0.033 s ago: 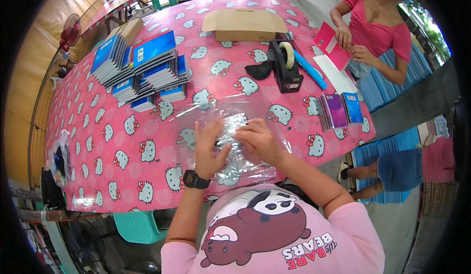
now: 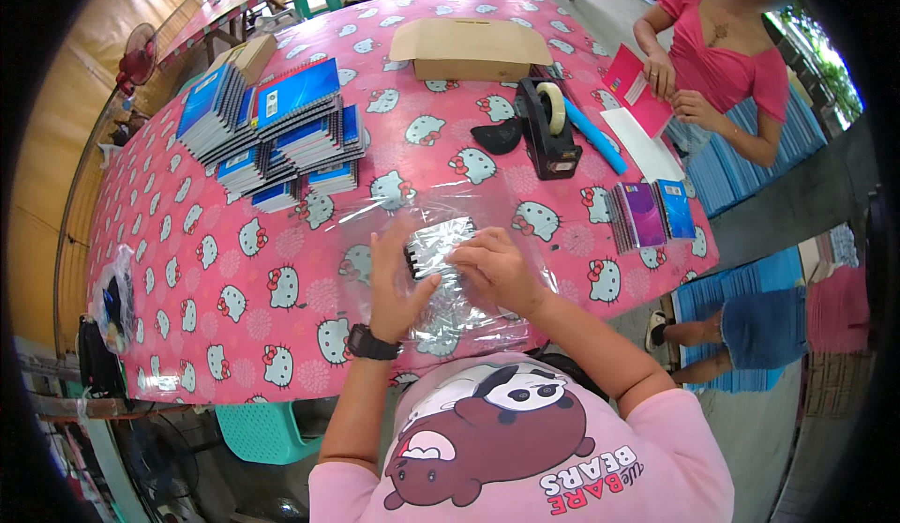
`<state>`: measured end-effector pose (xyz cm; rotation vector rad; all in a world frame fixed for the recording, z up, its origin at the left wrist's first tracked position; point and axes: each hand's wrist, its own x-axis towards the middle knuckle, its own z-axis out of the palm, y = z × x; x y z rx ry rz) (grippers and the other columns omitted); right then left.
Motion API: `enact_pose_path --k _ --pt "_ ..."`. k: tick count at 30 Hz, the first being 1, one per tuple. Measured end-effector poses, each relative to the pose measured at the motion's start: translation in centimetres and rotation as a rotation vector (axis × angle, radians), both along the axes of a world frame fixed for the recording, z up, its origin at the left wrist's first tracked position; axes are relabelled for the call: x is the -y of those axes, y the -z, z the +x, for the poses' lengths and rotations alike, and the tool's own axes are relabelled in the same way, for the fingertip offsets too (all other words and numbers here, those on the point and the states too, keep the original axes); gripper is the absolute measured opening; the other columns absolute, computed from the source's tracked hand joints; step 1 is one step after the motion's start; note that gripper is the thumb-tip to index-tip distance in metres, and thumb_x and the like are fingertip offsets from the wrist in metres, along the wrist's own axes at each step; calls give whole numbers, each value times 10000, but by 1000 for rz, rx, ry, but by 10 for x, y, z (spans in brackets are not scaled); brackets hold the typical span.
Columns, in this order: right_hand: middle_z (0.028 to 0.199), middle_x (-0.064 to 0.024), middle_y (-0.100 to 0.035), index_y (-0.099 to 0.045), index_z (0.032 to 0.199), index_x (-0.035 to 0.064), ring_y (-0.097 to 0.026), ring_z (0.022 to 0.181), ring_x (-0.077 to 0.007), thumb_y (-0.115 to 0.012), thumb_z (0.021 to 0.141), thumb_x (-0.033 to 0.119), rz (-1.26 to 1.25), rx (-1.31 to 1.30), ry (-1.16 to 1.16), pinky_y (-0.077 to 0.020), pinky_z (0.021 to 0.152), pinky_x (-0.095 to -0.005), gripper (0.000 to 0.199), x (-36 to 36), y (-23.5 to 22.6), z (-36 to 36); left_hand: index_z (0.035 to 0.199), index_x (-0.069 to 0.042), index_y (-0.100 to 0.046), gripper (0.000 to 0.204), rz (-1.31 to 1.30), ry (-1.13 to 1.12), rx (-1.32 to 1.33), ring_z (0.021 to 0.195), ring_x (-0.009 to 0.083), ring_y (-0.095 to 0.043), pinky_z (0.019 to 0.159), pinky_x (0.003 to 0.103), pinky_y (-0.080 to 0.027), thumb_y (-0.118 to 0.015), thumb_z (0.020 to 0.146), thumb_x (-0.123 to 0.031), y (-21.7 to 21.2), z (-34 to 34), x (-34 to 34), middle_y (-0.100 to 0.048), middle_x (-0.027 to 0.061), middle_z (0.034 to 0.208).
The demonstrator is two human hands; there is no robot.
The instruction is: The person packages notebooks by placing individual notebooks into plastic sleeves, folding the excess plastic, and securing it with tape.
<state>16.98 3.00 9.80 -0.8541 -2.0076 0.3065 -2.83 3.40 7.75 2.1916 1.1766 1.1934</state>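
Observation:
A small pad with black spiral binding (image 2: pixel 441 244) lies at the near middle of the table, covered by shiny clear plastic film (image 2: pixel 459 315). My left hand (image 2: pixel 397 284) is at the pad's left side, fingers stretched and thumb apart, with the thumb near the pad's lower edge. Over its right side, my right hand (image 2: pixel 499 265) has its fingertips drawn together, pinching the film. Glare hides the pad's cover. More film spreads flat around both hands.
Spiral notebooks (image 2: pixel 298 101) stand stacked at the back left. A cardboard box (image 2: pixel 472 66), black tape dispenser (image 2: pixel 551 143) and blue roll (image 2: pixel 594 135) lie beyond my hands. Two small notebooks (image 2: pixel 656 212) lie right. A co-worker in pink holds a red notebook (image 2: pixel 636 87) at the far right.
My left hand has shifted slightly left off the pad, its fingers straighter, so the spiral edge shows more. My right hand stays nearly in place.

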Motion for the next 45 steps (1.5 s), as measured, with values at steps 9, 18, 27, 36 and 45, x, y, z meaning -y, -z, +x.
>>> enact_pose_path --k 9,18,27,36,45 --pt "1182 -130 -502 -348 1329 51 -486 1087 -275 -781 678 171 -440 -234 135 -377 949 -393 791 -19 6 8 1408 -62 -289 945 -706 293 659 1142 200 -476 977 327 -370 -803 616 -96 -12 8 -21 -504 119 1227" --pt "1061 -69 -532 -426 1204 44 -540 945 -135 -729 693 14 -1094 -706 -213 -462 800 -260 596 -54 19 3 1128 -6 -573 419 -935 206 728 910 119 -574 811 257 -457 -717 739 -65 4 4 -45 -608 66 1041" --pt "974 -66 -612 -517 1126 19 -577 890 -114 -666 730 1 -965 -478 -228 -469 778 -243 424 -70 -2 17 1033 -4 -622 320 -1062 133 886 770 130 -623 694 253 -488 -707 727 -40 1 13 -44 -654 67 891" --pt "945 -52 -635 -546 1121 12 -599 872 -108 -614 735 -23 -689 -497 -307 -468 769 -234 394 -79 -27 -2 1022 -6 -624 298 -1071 129 940 764 135 -626 695 262 -496 -695 732 -10 3 13 -42 -655 73 886" --pt "1005 -65 -646 -552 1166 76 -596 906 -114 -618 754 -3 -702 -237 -330 -472 806 -281 425 -81 -18 3 1025 -11 -609 307 -1063 166 936 800 160 -633 740 286 -504 -691 729 -3 8 10 -45 -650 86 926"
